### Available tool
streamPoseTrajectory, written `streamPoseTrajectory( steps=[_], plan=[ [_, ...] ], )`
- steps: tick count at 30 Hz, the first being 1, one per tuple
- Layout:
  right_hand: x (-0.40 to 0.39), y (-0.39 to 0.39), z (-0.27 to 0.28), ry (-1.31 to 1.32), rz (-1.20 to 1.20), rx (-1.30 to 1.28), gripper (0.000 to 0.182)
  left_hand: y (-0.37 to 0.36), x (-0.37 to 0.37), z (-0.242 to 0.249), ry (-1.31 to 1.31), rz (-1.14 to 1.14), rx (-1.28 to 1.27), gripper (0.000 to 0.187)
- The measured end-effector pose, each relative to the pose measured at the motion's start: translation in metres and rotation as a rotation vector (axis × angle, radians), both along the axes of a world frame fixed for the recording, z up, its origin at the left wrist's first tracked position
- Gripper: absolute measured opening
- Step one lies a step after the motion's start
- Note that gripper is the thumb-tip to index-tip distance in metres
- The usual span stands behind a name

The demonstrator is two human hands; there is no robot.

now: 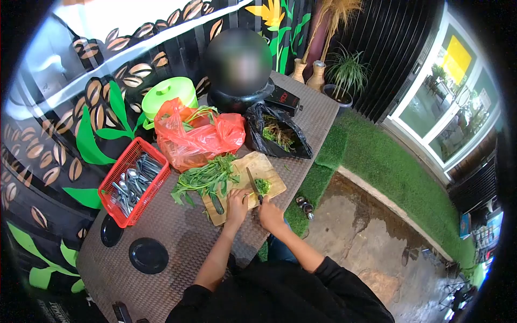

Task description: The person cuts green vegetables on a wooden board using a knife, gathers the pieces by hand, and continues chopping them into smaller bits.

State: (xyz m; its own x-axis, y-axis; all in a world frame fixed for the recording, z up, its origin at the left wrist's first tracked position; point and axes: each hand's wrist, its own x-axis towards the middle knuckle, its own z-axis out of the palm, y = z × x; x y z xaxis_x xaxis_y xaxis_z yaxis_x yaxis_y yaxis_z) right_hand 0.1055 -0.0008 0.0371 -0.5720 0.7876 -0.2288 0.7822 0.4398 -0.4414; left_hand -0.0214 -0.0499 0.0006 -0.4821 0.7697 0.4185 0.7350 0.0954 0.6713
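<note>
My right hand (271, 213) is closed around the handle of a knife (252, 180), whose blade points away from me over a wooden cutting board (260, 161). Beside the blade lies a small heap of finely chopped greens (263, 186). My left hand (237, 204) rests on the board just left of the knife, fingers curled over a small bit of greens mostly hidden under them. A pile of uncut leafy greens (207, 176) spreads over the board's left side and onto the table. Near my left hand, the board's dark handle slot (217, 204) shows.
Behind the board stand a red plastic bag (202, 137) and a black bag (277, 132) with plant scraps. A red basket (128, 185) of cutlery, a green lidded pot (171, 94) and black plates (148, 255) share the woven-top table (188, 237). The table's right edge is near my right arm.
</note>
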Motion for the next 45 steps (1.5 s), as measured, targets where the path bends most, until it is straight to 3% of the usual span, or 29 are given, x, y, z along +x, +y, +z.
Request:
streamPoseTrajectory(
  steps=[16, 22, 24, 28, 31, 34, 45],
  plan=[
    [-0.019, 0.015, -0.017, 0.025, 0.042, 0.109, 0.023, 0.01, 0.009, 0.002, -0.151, 0.006, 0.021, 0.018],
    [-0.015, -0.007, -0.001, -0.015, -0.034, 0.02, 0.025, 0.011, 0.01, 0.004, -0.077, 0.031, 0.072, 0.022],
    [-0.017, -0.001, -0.005, -0.033, -0.047, 0.021, 0.025, 0.009, 0.009, 0.004, -0.183, 0.009, 0.007, 0.019],
    [-0.012, 0.007, -0.008, 0.018, 0.065, 0.109, 0.03, 0.01, 0.01, 0.003, -0.131, 0.045, -0.032, 0.017],
    [-0.014, -0.015, -0.005, -0.053, -0.022, 0.112, 0.018, 0.01, 0.01, 0.002, -0.167, 0.041, 0.015, 0.016],
    [-0.021, 0.009, -0.025, 0.067, 0.038, 0.11, 0.031, 0.01, 0.007, -0.001, -0.091, 0.021, 0.058, 0.021],
    [-0.014, 0.006, -0.01, 0.045, 0.019, 0.035, 0.029, 0.008, 0.01, 0.001, -0.136, 0.032, 0.038, 0.017]
  ],
)
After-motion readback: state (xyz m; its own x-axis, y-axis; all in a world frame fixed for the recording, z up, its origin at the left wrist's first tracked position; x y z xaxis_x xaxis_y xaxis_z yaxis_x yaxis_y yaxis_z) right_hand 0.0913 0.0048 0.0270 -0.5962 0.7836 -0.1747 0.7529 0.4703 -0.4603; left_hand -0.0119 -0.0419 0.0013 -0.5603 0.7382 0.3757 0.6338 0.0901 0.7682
